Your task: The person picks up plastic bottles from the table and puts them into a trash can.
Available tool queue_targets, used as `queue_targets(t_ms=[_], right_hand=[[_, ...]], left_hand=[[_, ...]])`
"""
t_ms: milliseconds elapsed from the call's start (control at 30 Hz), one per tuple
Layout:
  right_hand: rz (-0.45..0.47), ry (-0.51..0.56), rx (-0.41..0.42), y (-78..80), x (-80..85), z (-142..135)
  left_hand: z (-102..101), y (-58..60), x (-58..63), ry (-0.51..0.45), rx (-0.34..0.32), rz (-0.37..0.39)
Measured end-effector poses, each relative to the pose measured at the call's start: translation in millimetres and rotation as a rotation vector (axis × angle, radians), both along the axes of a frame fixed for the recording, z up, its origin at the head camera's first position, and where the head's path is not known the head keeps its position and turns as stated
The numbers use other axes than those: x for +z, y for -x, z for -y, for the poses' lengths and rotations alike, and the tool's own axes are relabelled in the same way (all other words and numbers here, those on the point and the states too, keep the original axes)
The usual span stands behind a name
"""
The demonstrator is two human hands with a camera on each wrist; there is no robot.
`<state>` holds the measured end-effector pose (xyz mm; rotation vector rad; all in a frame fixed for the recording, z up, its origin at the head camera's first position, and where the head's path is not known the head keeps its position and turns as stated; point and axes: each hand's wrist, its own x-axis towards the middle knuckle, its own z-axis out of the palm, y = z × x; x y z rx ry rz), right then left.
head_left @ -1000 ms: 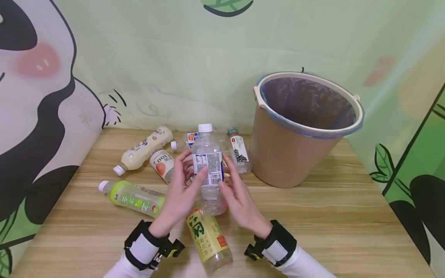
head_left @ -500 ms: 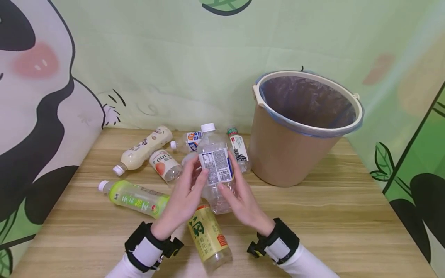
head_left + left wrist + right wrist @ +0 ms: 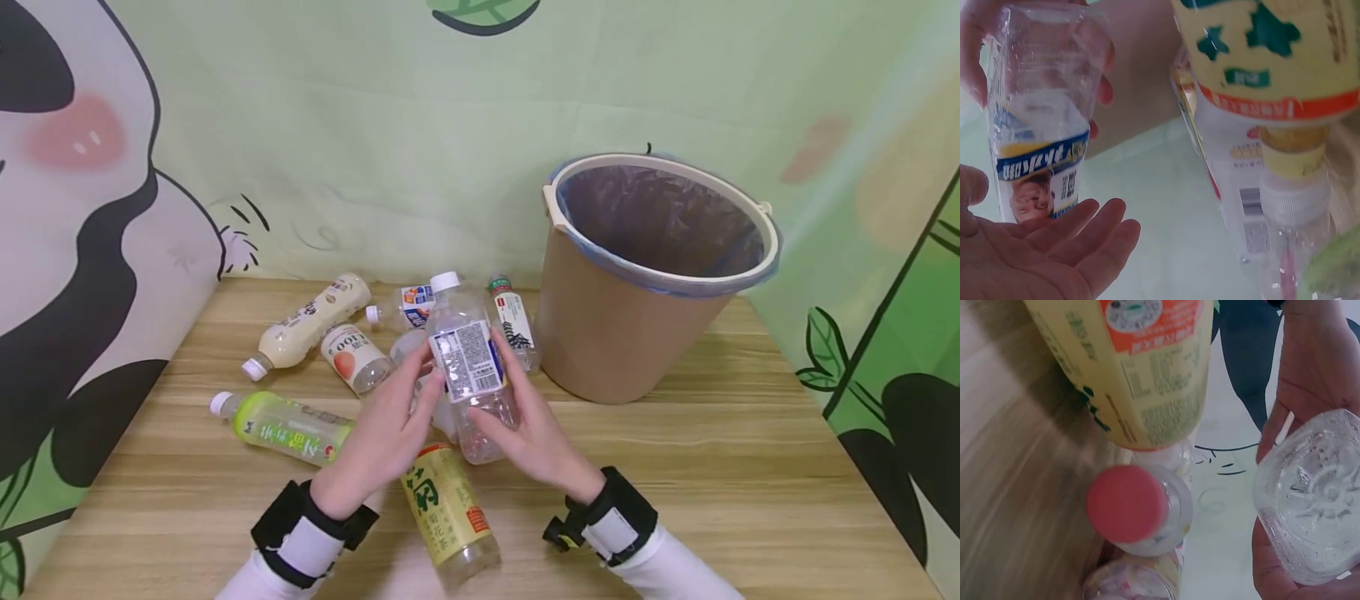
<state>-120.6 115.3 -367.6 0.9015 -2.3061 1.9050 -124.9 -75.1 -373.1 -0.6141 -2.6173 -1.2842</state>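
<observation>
In the head view, a clear plastic bottle (image 3: pixel 471 362) with a white cap and a blue-and-white label stands tilted between both hands. My right hand (image 3: pixel 536 429) grips it from the right, thumb on the near side. My left hand (image 3: pixel 386 425) is at its left side, its fingers only loosely bent; in the left wrist view the fingers (image 3: pixel 1094 240) spread beside the label without curling round it. Whether they touch the bottle is hard to tell. The right wrist view shows the bottle's base (image 3: pixel 1329 494). Just below the hands lies a yellow-labelled tea bottle (image 3: pixel 450 512).
Other bottles lie on the wooden table (image 3: pixel 712 500): a green-labelled one (image 3: pixel 288 429), a cream one (image 3: pixel 307 325), a peach-label one (image 3: pixel 356 358), a small blue-and-orange-label one (image 3: pixel 412 308) and a green-capped one (image 3: pixel 513 325). A brown lined bin (image 3: pixel 615 333) stands at the back right.
Both hands have shifted the clear bottle slightly right, and it leans more to the left at its cap. The left hand has drawn a little away from it. Other bottles have stayed put.
</observation>
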Motion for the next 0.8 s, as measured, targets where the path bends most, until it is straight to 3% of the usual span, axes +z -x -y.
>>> queue_targets(t_ms=[200,367,600,800], right_hand=[[-0.018,-0.067,-0.009,1.8,5.9,-6],[-0.089,-0.14,-0.068,4.0,15.2,-12],[-0.186,-0.214,-0.159,23.8,4.2,-28],[-0.198,-0.269,-0.194,26.1,24.6,-38]], left_hand=[[5,0.5,0.0,0.093,0.026,-0.034],[9,1.8,-0.8,0.146,0.01,-0.07],[11,2.2,-1.8,0.218,0.031,-0.118],[13,2.1,-3.5,0.245,0.058,-0.152]])
